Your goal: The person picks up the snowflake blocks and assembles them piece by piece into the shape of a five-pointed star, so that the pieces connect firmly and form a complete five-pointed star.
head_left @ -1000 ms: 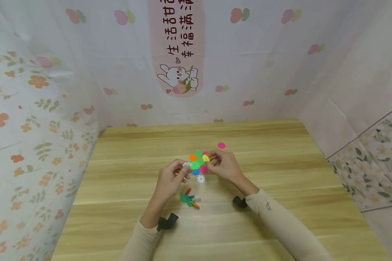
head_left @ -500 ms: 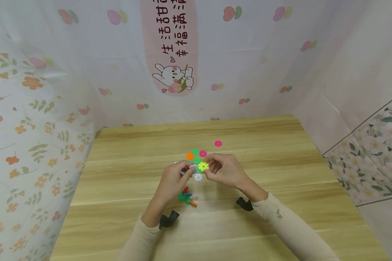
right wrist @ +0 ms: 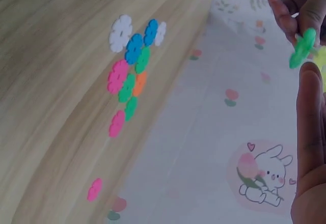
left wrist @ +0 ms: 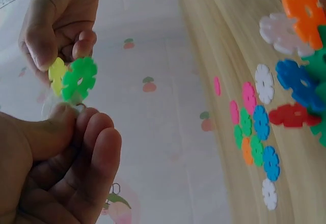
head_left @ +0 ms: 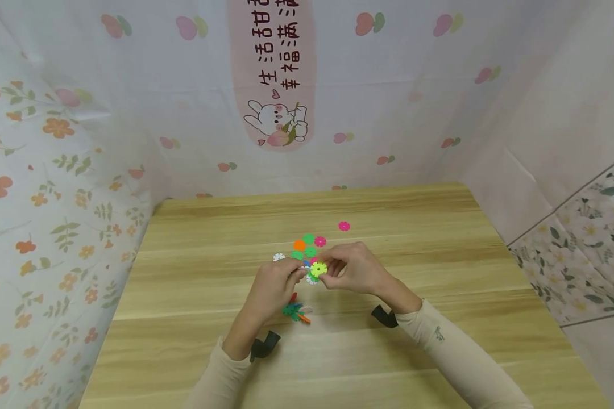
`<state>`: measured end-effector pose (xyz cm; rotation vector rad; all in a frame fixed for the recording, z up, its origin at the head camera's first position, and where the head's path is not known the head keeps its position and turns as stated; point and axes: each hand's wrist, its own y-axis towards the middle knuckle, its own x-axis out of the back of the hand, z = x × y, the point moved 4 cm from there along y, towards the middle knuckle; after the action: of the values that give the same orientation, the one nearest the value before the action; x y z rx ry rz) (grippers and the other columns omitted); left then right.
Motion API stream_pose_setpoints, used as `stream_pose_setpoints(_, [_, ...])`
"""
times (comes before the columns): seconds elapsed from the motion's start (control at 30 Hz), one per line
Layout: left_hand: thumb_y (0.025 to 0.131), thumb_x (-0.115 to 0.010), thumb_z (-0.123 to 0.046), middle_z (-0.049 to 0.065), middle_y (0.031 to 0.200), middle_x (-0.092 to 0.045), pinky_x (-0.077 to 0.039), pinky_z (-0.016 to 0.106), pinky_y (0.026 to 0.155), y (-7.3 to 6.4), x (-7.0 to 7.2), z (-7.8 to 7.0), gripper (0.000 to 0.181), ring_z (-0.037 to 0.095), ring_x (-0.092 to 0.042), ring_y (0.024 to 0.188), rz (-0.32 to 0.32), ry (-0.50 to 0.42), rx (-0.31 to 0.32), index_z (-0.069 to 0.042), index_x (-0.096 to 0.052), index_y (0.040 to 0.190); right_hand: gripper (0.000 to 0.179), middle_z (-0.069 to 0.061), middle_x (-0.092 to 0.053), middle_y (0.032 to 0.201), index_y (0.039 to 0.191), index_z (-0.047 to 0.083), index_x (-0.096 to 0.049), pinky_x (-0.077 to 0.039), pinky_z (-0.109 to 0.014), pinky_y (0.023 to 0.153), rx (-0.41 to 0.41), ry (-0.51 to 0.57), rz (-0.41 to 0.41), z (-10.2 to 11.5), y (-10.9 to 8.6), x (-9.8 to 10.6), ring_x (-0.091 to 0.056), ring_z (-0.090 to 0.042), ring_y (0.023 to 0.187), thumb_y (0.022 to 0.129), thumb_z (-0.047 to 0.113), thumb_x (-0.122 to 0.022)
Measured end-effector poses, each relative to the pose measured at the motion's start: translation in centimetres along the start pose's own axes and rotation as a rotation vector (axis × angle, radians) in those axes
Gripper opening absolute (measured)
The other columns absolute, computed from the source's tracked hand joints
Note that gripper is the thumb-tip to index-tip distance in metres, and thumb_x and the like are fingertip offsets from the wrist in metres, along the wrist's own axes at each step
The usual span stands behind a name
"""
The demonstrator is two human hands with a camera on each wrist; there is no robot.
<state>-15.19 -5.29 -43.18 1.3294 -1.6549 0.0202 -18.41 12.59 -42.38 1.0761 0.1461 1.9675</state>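
My left hand (head_left: 273, 284) pinches a whitish flower-shaped disc, mostly hidden by the thumb and fingertips. A green flower disc (left wrist: 80, 79) stands upright at that disc's edge. From the other side my right hand (head_left: 358, 268) pinches a yellow flower disc (head_left: 318, 269) between thumb and fingers. In the left wrist view the yellow disc (left wrist: 57, 75) is right beside the green one; whether they interlock I cannot tell. Both hands are raised above the table. Near my left wrist lies a joined cluster of discs (head_left: 293, 311) in green, red, blue, white and orange.
Loose flower discs lie on the wooden table (head_left: 414, 238) beyond my hands: pink (right wrist: 117, 76), white (right wrist: 120, 33), blue (right wrist: 134, 49), green and orange (right wrist: 139, 83). One pink disc (head_left: 344, 226) lies farther back. A patterned cloth (head_left: 404, 102) hangs behind the table.
My hands have come together from apart, bringing the yellow disc to the discs at my left fingertips. Both hands have since dropped slightly in view. The cluster stays on the table.
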Motion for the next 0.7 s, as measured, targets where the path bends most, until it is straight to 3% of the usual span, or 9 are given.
stream_pose_setpoints(0.2, [0.085,-0.068,-0.008,-0.005,0.062,-0.055,-0.042,0.012,0.049,0.0,-0.2,-0.5,0.009,0.003,-0.045,0.05,-0.018,0.045,-0.002,-0.006,-0.064,0.077,0.028,0.005,-0.065,0.075,0.095,0.005,-0.07,-0.05,-0.013,0.054,-0.002,-0.019,-0.012,-0.2,0.0,-0.3,-0.057,0.005,0.058,0.069,0.01,-0.077])
stream_pose_setpoints(0.33, [0.086,-0.066,-0.008,-0.006,0.063,-0.056,-0.043,0.014,0.049,-0.2,-0.5,-0.2,0.01,0.002,-0.047,0.052,0.006,0.025,0.056,-0.007,-0.064,0.077,0.026,0.005,-0.065,0.073,0.094,0.004,-0.07,-0.05,-0.013,0.053,-0.017,-0.034,-0.016,-0.3,0.0,-0.7,-0.057,0.005,0.057,0.07,0.013,-0.075])
stream_pose_setpoints(0.4, [0.087,-0.066,-0.01,-0.006,0.066,-0.058,-0.045,0.015,0.052,-0.3,-0.7,0.3,0.008,0.002,-0.05,0.055,0.021,-0.008,0.115,-0.008,-0.064,0.08,0.025,0.004,-0.065,0.073,0.094,0.003,-0.07,-0.049,-0.013,0.053,-0.034,-0.042,-0.016,-0.5,0.0,-0.8,-0.057,0.005,0.058,0.072,0.014,-0.075])
stream_pose_setpoints(0.53, [0.091,-0.062,-0.014,-0.004,0.074,-0.063,-0.05,0.019,0.059,-0.9,-1.3,2.0,0.007,0.007,-0.059,0.064,0.064,-0.191,0.287,-0.009,-0.061,0.096,0.026,0.008,-0.064,0.073,0.098,0.007,-0.069,-0.049,-0.015,0.053,-0.108,-0.059,-0.031,-1.5,0.0,-0.9,-0.056,0.003,0.059,0.078,0.022,-0.075])
stream_pose_setpoints(0.63, [0.093,-0.059,-0.016,0.005,0.081,-0.067,-0.055,0.025,0.064,-1.8,-1.7,3.7,0.014,0.019,-0.066,0.071,0.075,-0.369,0.442,-0.008,-0.056,0.104,0.03,0.009,-0.065,0.073,0.107,0.011,-0.067,-0.049,-0.022,0.049,-0.22,-0.001,-0.077,-2.9,-0.3,-0.5,-0.059,-0.005,0.057,0.082,0.027,-0.073])
stream_pose_setpoints(0.7, [0.094,-0.057,-0.017,0.011,0.084,-0.067,-0.056,0.031,0.064,-2.5,-1.9,4.9,0.014,0.027,-0.067,0.073,0.073,-0.438,0.556,-0.007,-0.056,0.103,0.032,0.006,-0.065,0.074,0.111,0.014,-0.065,-0.052,-0.029,0.05,-0.335,0.1,-0.121,-4.3,-0.8,-0.2,-0.061,-0.015,0.057,0.084,0.029,-0.07])
